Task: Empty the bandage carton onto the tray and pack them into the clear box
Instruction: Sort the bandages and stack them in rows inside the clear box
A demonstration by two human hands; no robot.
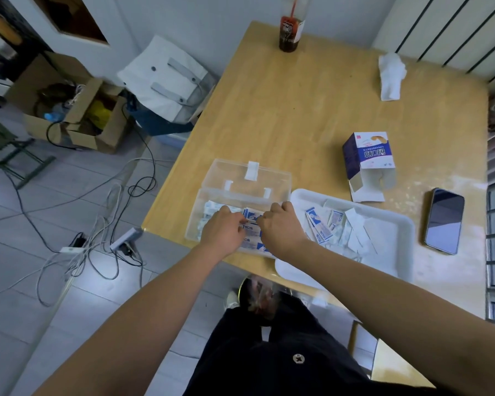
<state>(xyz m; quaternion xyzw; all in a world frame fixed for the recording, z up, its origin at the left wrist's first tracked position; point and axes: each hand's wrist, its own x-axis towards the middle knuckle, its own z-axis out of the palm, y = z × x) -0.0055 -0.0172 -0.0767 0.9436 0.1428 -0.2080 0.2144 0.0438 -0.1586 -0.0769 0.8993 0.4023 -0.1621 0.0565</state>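
Both forearms extend from the lower frame to centre. Left hand (222,230) and right hand (280,227) sit knuckles-up, fingers curled, apparently pinching bandages (253,216).

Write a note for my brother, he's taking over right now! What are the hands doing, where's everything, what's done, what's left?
Left hand and right hand: both over the clear box, fingers curled, seemingly pinching packed bandages.
Carton: lying open on the table, behind the tray.
Done: carton looks emptied; many bandages are in the box, lid up.
Left: move the loose bandages from the tray into the box.
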